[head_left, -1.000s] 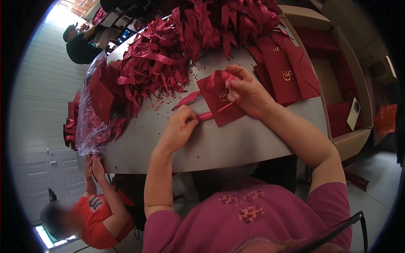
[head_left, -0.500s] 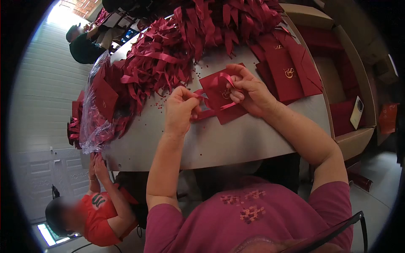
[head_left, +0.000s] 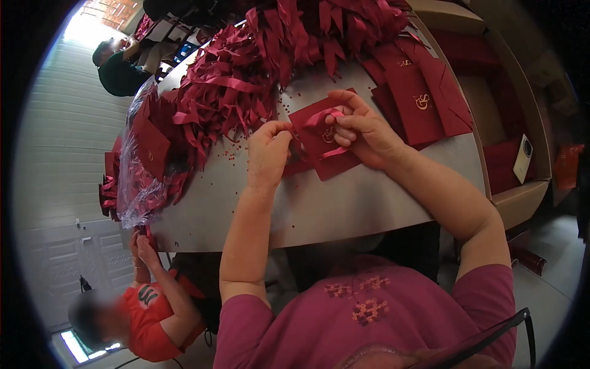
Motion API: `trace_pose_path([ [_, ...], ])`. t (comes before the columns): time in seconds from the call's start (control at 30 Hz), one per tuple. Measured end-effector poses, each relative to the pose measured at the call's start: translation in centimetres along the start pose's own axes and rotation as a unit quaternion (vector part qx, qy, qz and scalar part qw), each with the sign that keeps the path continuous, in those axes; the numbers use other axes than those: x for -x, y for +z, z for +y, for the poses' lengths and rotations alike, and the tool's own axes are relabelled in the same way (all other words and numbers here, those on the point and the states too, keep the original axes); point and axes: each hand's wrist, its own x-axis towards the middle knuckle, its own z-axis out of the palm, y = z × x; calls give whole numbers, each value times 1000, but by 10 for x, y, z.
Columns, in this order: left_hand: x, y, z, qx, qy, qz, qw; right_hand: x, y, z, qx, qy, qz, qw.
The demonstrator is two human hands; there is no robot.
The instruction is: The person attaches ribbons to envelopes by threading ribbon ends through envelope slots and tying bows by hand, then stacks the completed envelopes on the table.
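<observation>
A dark red paper bag [head_left: 335, 162] with a gold logo lies on the table in front of me. A shiny red ribbon [head_left: 332, 152] loops over its face. My right hand [head_left: 370, 136] is closed on the ribbon above the logo, its fingers curled over the bag's right side. At the bag's left edge, the thumb and forefinger of my left hand [head_left: 268, 152] pinch together on ribbon, though the fingertips partly hide it. More red material shows beneath the bag, beside my left wrist.
Red ribbons [head_left: 227, 92] heap along the table's [head_left: 344, 212] far side. Finished-looking red bags [head_left: 415, 101] are stacked at right, near a cardboard box [head_left: 519, 200] with a phone [head_left: 522, 160]. Clear plastic [head_left: 132, 197] covers bags at left. A co-worker in orange [head_left: 150, 313] sits left; another person [head_left: 120, 71] is farther back.
My left hand has shifted slightly up and its pinch has moved closer to the bag's left edge. My right hand keeps its hold with little movement. The co-worker's hands moved slightly.
</observation>
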Motion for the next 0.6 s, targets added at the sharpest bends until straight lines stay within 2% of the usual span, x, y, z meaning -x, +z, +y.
trace_pose_path([
  [0.03,-3,-1,-6,0,0,0,1000,0,-1,0,-8,0,-2,1000],
  [0.1,-11,-1,-18,-37,75,-5,997,0,0,0,-15,0,-3,1000],
  [0.13,-12,-1,-19,-36,74,-5,997,0,1,0,-8,-2,9,1000],
  [0.2,-13,1,-20,-84,134,30,987,1,4,0,1,-3,20,1000],
  [0.23,-13,0,-21,-84,134,30,987,0,5,0,-3,7,41,999],
  [0.27,-12,0,-21,-26,101,13,994,0,6,0,-8,17,62,998],
  [0.3,-11,0,-20,31,68,-4,997,0,7,0,-7,16,62,998],
  [0.33,-10,0,-19,31,69,-5,997,1,7,0,-5,14,59,998],
  [0.4,-9,4,-14,-20,175,11,984,1,8,-1,-1,11,57,998],
  [0.6,-11,12,-7,-135,240,34,961,0,7,0,4,12,54,998],
])
